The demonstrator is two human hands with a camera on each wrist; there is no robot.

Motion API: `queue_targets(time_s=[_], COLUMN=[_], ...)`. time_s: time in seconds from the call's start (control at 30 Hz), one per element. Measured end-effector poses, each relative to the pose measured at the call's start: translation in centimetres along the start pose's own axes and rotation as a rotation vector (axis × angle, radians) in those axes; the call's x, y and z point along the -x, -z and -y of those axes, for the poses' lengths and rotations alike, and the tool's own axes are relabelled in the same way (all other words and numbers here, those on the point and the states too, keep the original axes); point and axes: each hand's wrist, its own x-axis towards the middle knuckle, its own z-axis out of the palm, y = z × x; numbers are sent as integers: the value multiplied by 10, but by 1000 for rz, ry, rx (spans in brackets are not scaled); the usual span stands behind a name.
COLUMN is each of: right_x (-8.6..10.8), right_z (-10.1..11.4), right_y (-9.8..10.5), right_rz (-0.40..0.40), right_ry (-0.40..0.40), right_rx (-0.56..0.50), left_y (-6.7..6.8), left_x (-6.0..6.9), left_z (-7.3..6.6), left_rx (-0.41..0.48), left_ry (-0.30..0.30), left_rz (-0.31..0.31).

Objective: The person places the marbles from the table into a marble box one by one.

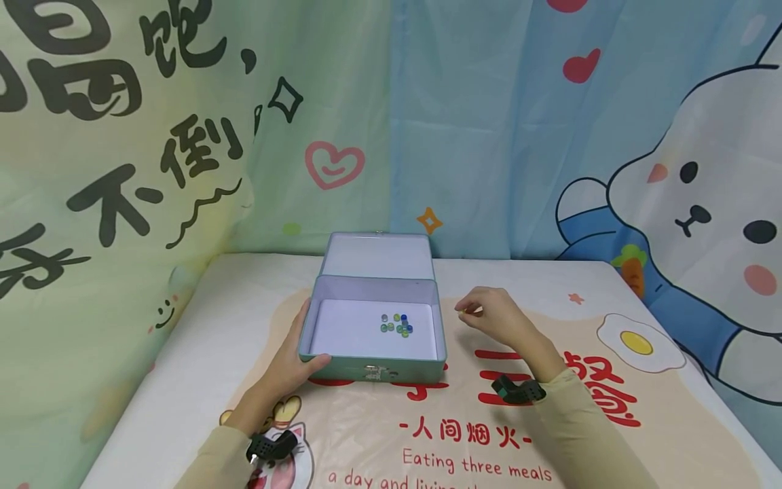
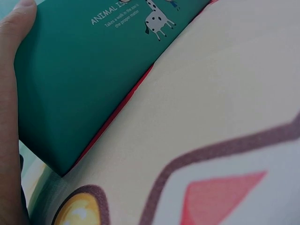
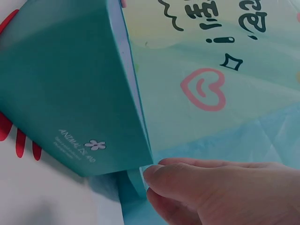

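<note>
A green tin box (image 1: 391, 370) stands on the table with its lid (image 1: 377, 256) raised at the back. Several small glass marbles (image 1: 397, 326), green, blue and clear, lie in the right part of its pale inside. My left hand (image 1: 297, 353) grips the box's front left corner, thumb on the front rim, the other fingers along the left side. To the right of the box, above the table, my right hand (image 1: 495, 316) holds thumb and fingertips together. A tiny pale yellowish thing shows at those fingertips, too small to make out.
A printed cloth (image 1: 366, 435) with red lettering and a fried egg picture (image 1: 638, 341) covers the table. Behind the table hangs a curtain (image 1: 452, 136) with hearts, lettering and a cartoon rabbit. Each wrist wears a dark band with a camera.
</note>
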Motion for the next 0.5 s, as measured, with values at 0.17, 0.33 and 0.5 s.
queue_targets(time_s=[0.17, 0.33, 0.5], right_x=[-2, -7, -12], right_z=[8, 17, 25], right_y=[2, 3, 4], right_rz=[13, 19, 33], right_ry=[-6, 26, 67], right_rx=[1, 16, 32], left_y=[0, 1, 1], left_x=[0, 0, 0], left_z=[-2, -1, 1], left_rx=[1, -9, -14], left_ry=[0, -3, -6], left_rz=[2, 6, 8])
